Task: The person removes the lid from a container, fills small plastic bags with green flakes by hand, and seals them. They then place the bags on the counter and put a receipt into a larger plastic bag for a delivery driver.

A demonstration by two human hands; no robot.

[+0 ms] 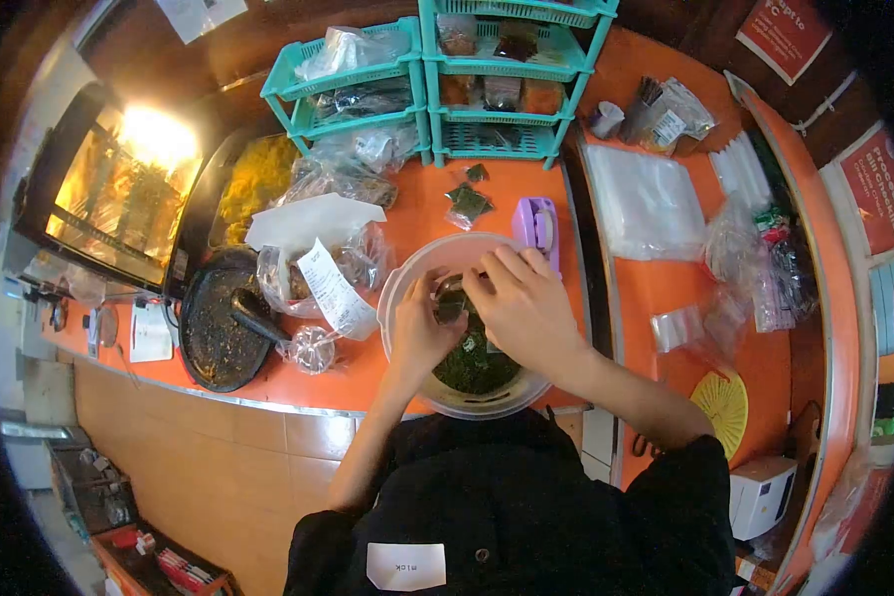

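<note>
Both hands are over a round translucent tub (394,316) with dark green contents (475,370) at its bottom. Between the fingers is a small clear packet (451,301) with something dark green in it. My left hand (424,333) has its fingers closed round the packet's left side. My right hand (526,308) reaches in from the right with bent fingers at the packet's upper edge; its fingertips are partly hidden. Beyond the tub lie small filled green packets (468,204), and a purple device (536,226) stands at its upper right.
Left of the tub are plastic bags with a paper slip (334,290), a black mortar (225,323) with pestle, and a lit glass cabinet (119,189). Teal racks (500,139) stand behind. Clear plastic bags (644,202) and a yellow woven fan (720,412) lie at right.
</note>
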